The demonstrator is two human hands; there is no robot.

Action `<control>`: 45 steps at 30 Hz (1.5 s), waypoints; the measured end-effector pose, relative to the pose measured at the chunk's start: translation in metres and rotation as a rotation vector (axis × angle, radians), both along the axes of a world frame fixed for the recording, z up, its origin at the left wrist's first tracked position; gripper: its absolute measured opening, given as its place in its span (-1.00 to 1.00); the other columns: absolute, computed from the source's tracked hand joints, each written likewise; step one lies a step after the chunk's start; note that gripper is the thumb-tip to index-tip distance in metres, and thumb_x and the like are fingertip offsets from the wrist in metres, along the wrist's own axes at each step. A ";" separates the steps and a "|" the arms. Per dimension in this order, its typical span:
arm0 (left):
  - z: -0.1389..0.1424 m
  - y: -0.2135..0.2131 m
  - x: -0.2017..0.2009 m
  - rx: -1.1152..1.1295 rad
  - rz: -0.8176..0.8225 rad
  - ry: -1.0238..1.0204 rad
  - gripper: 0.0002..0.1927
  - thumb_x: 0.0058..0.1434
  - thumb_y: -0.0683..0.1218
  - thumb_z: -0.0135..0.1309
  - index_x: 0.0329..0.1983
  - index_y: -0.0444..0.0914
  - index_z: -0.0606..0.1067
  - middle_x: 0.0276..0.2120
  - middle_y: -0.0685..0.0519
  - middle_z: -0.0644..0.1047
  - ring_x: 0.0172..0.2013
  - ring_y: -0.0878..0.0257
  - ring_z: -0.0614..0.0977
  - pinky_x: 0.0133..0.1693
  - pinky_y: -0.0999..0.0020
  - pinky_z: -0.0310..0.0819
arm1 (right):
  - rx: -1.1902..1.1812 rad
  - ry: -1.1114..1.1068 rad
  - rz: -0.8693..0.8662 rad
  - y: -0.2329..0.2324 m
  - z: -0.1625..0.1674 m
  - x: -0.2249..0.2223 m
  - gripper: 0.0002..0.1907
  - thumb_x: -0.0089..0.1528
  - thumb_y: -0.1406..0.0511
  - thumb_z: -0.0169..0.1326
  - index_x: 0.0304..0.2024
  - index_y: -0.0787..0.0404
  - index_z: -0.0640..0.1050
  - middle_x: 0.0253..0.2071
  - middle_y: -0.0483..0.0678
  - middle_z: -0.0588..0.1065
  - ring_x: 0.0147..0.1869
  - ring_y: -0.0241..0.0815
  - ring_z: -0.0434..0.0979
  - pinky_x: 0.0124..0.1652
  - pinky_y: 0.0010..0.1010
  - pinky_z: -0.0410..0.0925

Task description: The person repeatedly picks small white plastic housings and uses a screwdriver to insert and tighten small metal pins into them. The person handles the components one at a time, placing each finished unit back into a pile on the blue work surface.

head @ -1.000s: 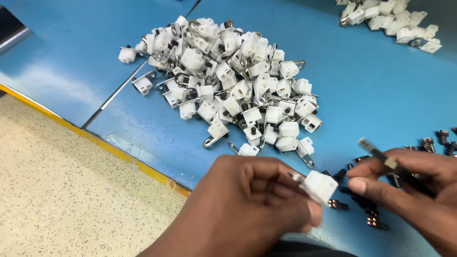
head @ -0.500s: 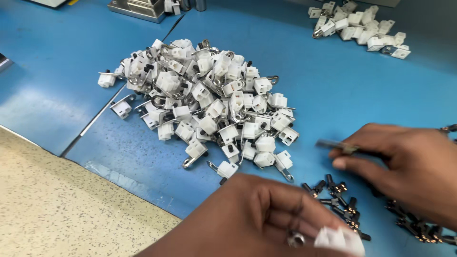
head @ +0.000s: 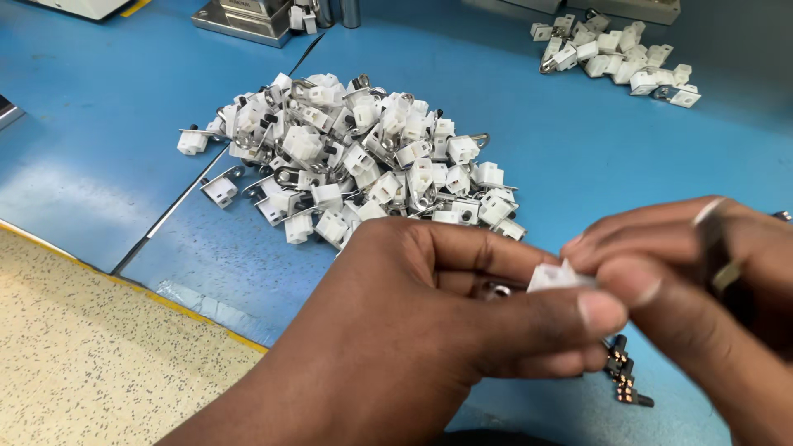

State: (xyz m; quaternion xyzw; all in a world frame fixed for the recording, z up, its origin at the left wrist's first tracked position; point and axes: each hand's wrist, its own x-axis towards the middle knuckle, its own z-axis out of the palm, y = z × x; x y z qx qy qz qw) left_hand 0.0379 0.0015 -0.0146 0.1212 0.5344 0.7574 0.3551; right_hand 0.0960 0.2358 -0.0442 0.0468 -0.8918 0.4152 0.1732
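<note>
Pinching 1 white plastic piece (head: 555,277), left hand (head: 429,330) and right hand (head: 694,281) meet — pile (head: 355,157) well apart.

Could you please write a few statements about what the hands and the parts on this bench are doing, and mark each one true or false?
1. Both the left hand and the right hand grip one small white plastic part between them. True.
2. The large pile of white parts lies on a red surface. False: it lies on the blue work surface.
3. A smaller pile of white parts sits at the far right of the bench. True.
4. The small dark metal pieces lie on top of the large pile. False: they lie on the blue surface below the hands.
5. Both hands are empty. False: they hold the white part.
</note>
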 end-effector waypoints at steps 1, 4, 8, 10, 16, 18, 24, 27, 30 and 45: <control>0.000 -0.002 0.002 -0.006 0.002 0.040 -0.64 0.11 -0.08 0.34 -0.18 -0.50 0.67 -0.39 -0.08 0.72 -0.33 0.28 0.75 -0.16 0.37 0.69 | 0.079 0.040 0.106 -0.002 0.006 -0.001 -0.78 0.33 0.23 0.04 -0.20 0.20 0.64 -0.20 -0.01 0.59 -0.09 -0.22 0.66 -0.09 -0.45 0.55; -0.002 -0.008 0.006 -0.217 -0.007 0.098 -0.67 0.12 -0.03 0.38 -0.18 -0.38 0.74 -0.41 -0.03 0.74 -0.36 0.33 0.76 -0.24 0.41 0.74 | 0.057 -0.047 0.121 -0.016 0.028 -0.016 -0.80 0.35 0.16 0.05 -0.11 0.06 0.62 -0.11 -0.02 0.62 -0.02 -0.19 0.66 -0.07 -0.40 0.53; -0.001 -0.012 0.004 -0.225 0.020 0.163 -0.69 0.11 -0.06 0.37 -0.18 -0.39 0.71 -0.44 -0.04 0.74 -0.37 0.32 0.75 -0.26 0.41 0.72 | -0.566 -0.357 -0.425 -0.021 0.035 -0.047 -0.72 0.44 0.09 -0.20 0.14 -0.05 0.38 0.07 0.05 0.59 0.13 -0.08 0.62 0.03 -0.21 0.44; 0.002 -0.008 0.001 -0.298 0.013 0.194 -0.69 0.12 -0.03 0.37 -0.19 -0.35 0.72 -0.46 -0.04 0.75 -0.38 0.32 0.73 -0.28 0.41 0.72 | -0.687 -0.322 -0.387 -0.010 0.028 -0.049 -0.70 0.47 0.07 -0.28 0.18 -0.06 0.29 0.17 0.09 0.55 0.21 -0.04 0.57 0.08 -0.18 0.40; 0.020 0.006 -0.009 -0.412 -0.029 0.242 -0.72 0.13 0.01 0.35 -0.27 -0.30 0.77 -0.50 -0.03 0.76 -0.42 0.34 0.71 -0.31 0.39 0.66 | -0.548 -0.111 0.089 -0.001 0.025 -0.031 -0.75 0.44 0.09 -0.18 0.08 0.02 0.23 0.19 0.32 0.51 0.29 0.16 0.54 0.08 -0.07 0.44; 0.023 0.006 -0.013 -0.528 -0.045 0.260 -0.75 0.11 0.01 0.34 -0.30 -0.25 0.79 -0.51 0.01 0.77 -0.45 0.34 0.70 -0.35 0.35 0.62 | -0.575 -0.088 0.131 -0.026 0.031 -0.034 -0.74 0.46 0.07 -0.15 0.07 0.03 0.27 0.15 0.34 0.54 0.27 0.19 0.57 0.12 -0.06 0.44; 0.011 0.016 -0.016 -0.582 -0.050 0.133 -0.76 0.06 -0.02 0.34 -0.30 -0.27 0.75 -0.52 0.01 0.74 -0.49 0.33 0.75 -0.37 0.34 0.68 | -0.713 -0.159 0.290 -0.032 0.023 -0.049 -0.75 0.42 0.14 -0.01 0.01 0.13 0.37 0.10 0.24 0.54 0.18 0.08 0.63 0.12 0.02 0.46; 0.008 0.009 -0.040 -0.623 0.113 0.468 -0.78 0.11 0.03 0.31 -0.22 -0.12 0.75 -0.39 0.17 0.74 -0.40 0.39 0.71 -0.30 0.40 0.61 | -0.636 -0.174 0.012 0.028 -0.007 -0.091 -0.79 0.42 0.20 -0.04 0.09 0.04 0.36 0.07 0.02 0.49 0.01 -0.22 0.52 0.17 -0.12 0.44; 0.011 -0.016 -0.079 -0.954 0.355 0.812 -0.74 0.19 0.08 0.29 -0.07 -0.03 0.71 -0.30 0.13 0.71 -0.34 0.29 0.69 -0.27 0.31 0.61 | -0.108 -0.156 -0.162 0.082 -0.036 -0.176 -0.83 0.44 0.27 -0.03 0.07 0.11 0.46 -0.07 0.00 0.52 -0.12 -0.24 0.47 -0.04 -0.16 0.44; 0.004 -0.007 -0.083 -0.755 0.488 1.224 -0.53 0.23 -0.07 0.29 0.20 -0.16 0.49 0.10 -0.06 0.57 0.01 -0.01 0.62 0.05 0.13 0.52 | -0.143 -0.473 -0.060 0.087 -0.008 -0.220 -0.54 0.37 0.01 0.07 0.06 0.23 0.59 -0.36 -0.12 0.34 -0.46 -0.31 0.30 -0.37 -0.32 0.38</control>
